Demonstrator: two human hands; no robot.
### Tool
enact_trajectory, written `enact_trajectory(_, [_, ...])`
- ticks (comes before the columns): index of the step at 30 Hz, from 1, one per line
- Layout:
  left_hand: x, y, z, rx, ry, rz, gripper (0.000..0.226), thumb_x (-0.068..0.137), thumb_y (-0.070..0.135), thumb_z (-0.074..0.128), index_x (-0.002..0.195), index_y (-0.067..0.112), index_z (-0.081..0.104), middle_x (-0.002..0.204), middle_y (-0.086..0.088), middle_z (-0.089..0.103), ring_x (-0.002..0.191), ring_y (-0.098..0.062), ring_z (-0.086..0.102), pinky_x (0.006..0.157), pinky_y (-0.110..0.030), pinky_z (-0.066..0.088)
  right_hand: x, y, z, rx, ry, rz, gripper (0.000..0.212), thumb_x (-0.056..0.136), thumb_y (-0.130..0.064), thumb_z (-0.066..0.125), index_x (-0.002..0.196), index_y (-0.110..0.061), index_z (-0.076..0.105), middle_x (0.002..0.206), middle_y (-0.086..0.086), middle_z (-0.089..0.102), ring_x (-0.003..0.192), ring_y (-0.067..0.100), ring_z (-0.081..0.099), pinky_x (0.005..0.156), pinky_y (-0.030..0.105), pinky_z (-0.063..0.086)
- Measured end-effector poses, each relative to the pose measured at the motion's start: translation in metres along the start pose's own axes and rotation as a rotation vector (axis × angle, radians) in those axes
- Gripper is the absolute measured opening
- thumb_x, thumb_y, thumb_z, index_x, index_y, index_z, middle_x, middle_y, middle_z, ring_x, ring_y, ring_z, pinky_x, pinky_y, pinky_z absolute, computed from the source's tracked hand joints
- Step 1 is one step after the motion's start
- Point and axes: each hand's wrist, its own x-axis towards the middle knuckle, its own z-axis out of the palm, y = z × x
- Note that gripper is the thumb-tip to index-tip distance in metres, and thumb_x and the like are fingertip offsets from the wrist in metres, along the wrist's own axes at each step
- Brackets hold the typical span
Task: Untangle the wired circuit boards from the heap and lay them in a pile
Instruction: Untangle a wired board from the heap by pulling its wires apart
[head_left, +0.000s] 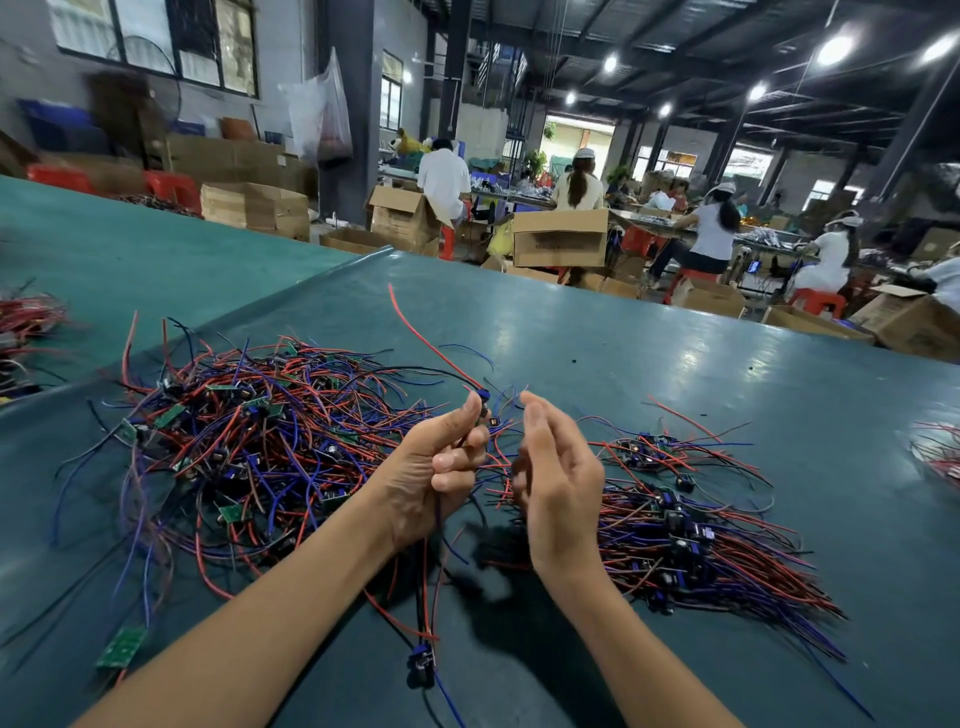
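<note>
A tangled heap (249, 447) of small green circuit boards with red, blue and black wires covers the left of the teal table (675, 374). To the right lies a combed pile (691, 540) of the same boards, wires trailing right. My left hand (436, 473) is raised between them, its fingers curled round a bundle of wires (426, 587); a red wire (431, 343) rises from it and a blue part (422, 665) hangs below. My right hand (556, 483) hovers beside it, fingers relaxed, holding nothing I can see.
A loose green board (120, 647) lies near my left forearm. More wire bundles sit at the far left edge (26, 322) and far right edge (940, 457). Beyond the table stand cardboard boxes (560, 238), red stools and several seated workers.
</note>
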Motion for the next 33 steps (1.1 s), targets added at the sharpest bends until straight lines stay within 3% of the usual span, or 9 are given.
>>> enact_trajectory(3, [-0.001, -0.005, -0.002, 0.163, 0.037, -0.030, 0.041, 0.063, 0.030, 0.092, 0.077, 0.010, 0.059, 0.063, 0.002, 0.050, 0.031, 0.000, 0.035, 0.025, -0.009, 0.024, 0.009, -0.010, -0.008, 0.075, -0.161, 0.126, 0.035, 0.080, -0.048, 0.069, 0.105, -0.025, 0.078, 0.058, -0.008, 0.041, 0.047, 0.011, 0.029, 0.040, 0.017, 0.022])
enact_trajectory(6, [-0.001, -0.011, -0.004, 0.295, 0.049, -0.086, 0.025, 0.086, 0.023, 0.077, 0.080, 0.011, 0.056, 0.064, 0.002, 0.049, 0.031, 0.001, 0.032, 0.026, -0.010, 0.023, 0.015, -0.013, -0.015, 0.111, -0.330, 0.246, 0.042, 0.072, -0.045, 0.069, 0.104, -0.020, 0.078, 0.061, 0.005, 0.050, 0.049, 0.015, 0.032, 0.041, 0.019, 0.019])
enact_trajectory(8, [-0.002, -0.012, -0.005, 0.324, 0.025, -0.113, 0.017, 0.084, 0.024, 0.070, 0.079, 0.012, 0.060, 0.065, 0.002, 0.048, 0.031, 0.001, 0.031, 0.025, -0.010, 0.023, 0.020, -0.017, -0.020, 0.131, -0.439, 0.315, 0.046, 0.064, -0.041, 0.067, 0.101, -0.016, 0.078, 0.063, 0.011, 0.052, 0.051, 0.014, 0.031, 0.042, 0.021, 0.017])
enact_trajectory(11, [-0.002, -0.011, -0.007, 0.293, -0.011, -0.141, 0.017, 0.087, 0.024, 0.071, 0.073, 0.014, 0.068, 0.066, 0.001, 0.052, 0.032, 0.001, 0.033, 0.025, -0.010, 0.025, 0.028, -0.025, -0.025, 0.071, -0.483, 0.346, 0.037, 0.059, -0.036, 0.068, 0.087, -0.015, 0.078, 0.058, 0.002, 0.046, 0.048, 0.012, 0.029, 0.043, 0.021, 0.016])
enact_trajectory(16, [0.000, -0.012, -0.004, 0.346, 0.000, -0.132, 0.015, 0.083, 0.021, 0.074, 0.081, 0.013, 0.061, 0.067, 0.002, 0.050, 0.033, 0.002, 0.032, 0.025, -0.010, 0.023, 0.035, -0.036, -0.031, 0.045, -0.347, 0.309, 0.021, 0.067, -0.025, 0.075, 0.083, -0.013, 0.079, 0.055, -0.002, 0.035, 0.043, 0.012, 0.028, 0.043, 0.022, 0.013])
enact_trajectory(21, [0.000, -0.014, -0.003, 0.409, 0.020, -0.039, 0.008, 0.083, 0.019, 0.070, 0.082, 0.013, 0.065, 0.067, 0.000, 0.058, 0.034, 0.002, 0.038, 0.027, -0.010, 0.025, 0.042, -0.056, -0.046, 0.047, -0.211, 0.241, 0.011, 0.073, -0.018, 0.072, 0.082, -0.012, 0.076, 0.057, -0.001, 0.043, 0.043, 0.013, 0.029, 0.042, 0.021, 0.017])
enact_trajectory(25, [0.000, -0.017, 0.001, 0.729, 0.025, 0.096, 0.012, 0.091, 0.013, 0.071, 0.089, 0.002, 0.066, 0.071, -0.011, 0.066, 0.042, -0.010, 0.055, 0.033, -0.019, 0.042, 0.041, -0.069, -0.078, 0.044, -0.138, 0.220, 0.009, 0.083, -0.010, 0.072, 0.091, -0.008, 0.076, 0.054, -0.005, 0.039, 0.044, 0.013, 0.033, 0.040, 0.022, 0.021])
enact_trajectory(28, [0.005, -0.024, 0.003, 0.999, 0.033, 0.155, 0.010, 0.094, 0.009, 0.069, 0.093, -0.001, 0.068, 0.070, -0.008, 0.068, 0.055, -0.018, 0.065, 0.040, -0.025, 0.050, 0.032, -0.071, -0.113, 0.046, 0.048, 0.273, 0.012, 0.085, -0.010, 0.072, 0.095, -0.003, 0.071, 0.063, 0.003, 0.050, 0.046, 0.014, 0.046, 0.036, 0.022, 0.028])
enact_trajectory(33, [0.024, -0.034, 0.010, 1.414, 0.052, 0.211, 0.008, 0.092, 0.014, 0.071, 0.093, 0.010, 0.077, 0.058, 0.013, 0.067, 0.051, 0.001, 0.059, 0.052, -0.013, 0.044, 0.027, -0.069, -0.178, 0.241, 0.330, 0.531, 0.010, 0.090, -0.004, 0.061, 0.097, 0.001, 0.066, 0.069, 0.002, 0.059, 0.047, 0.003, 0.052, 0.035, 0.014, 0.030])
